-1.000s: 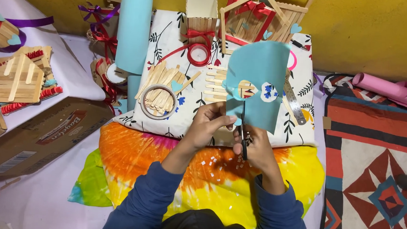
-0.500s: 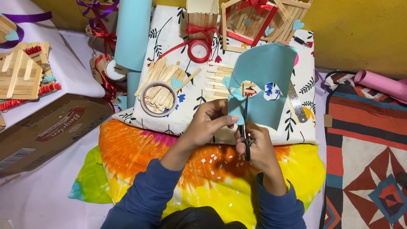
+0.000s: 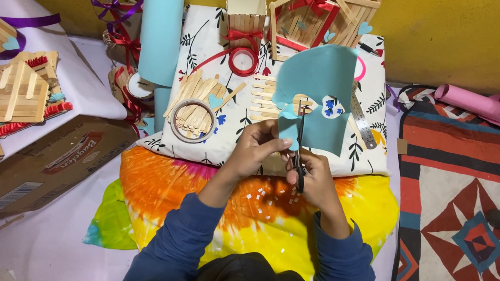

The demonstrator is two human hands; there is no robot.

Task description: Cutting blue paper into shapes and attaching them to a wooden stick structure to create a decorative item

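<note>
Left hand pinching lower edge of teal paper sheet, held upright above floral cloth. Right hand clenched on black-handled scissors, blades inside sheet. Progress: heart-shaped holes already cut, small teal heart lying on flat wooden craft sticks; much of sheet uncut. Containers: clear tape ring encircling stick ends; stick-built box, contents unseen.

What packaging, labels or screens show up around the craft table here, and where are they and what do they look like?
Flattened cardboard box: on the floor at lower left, brown, with red printed lettering.
Label: white rectangle with a black barcode, on the near end of that cardboard box.
No screens or signs in view.
</note>
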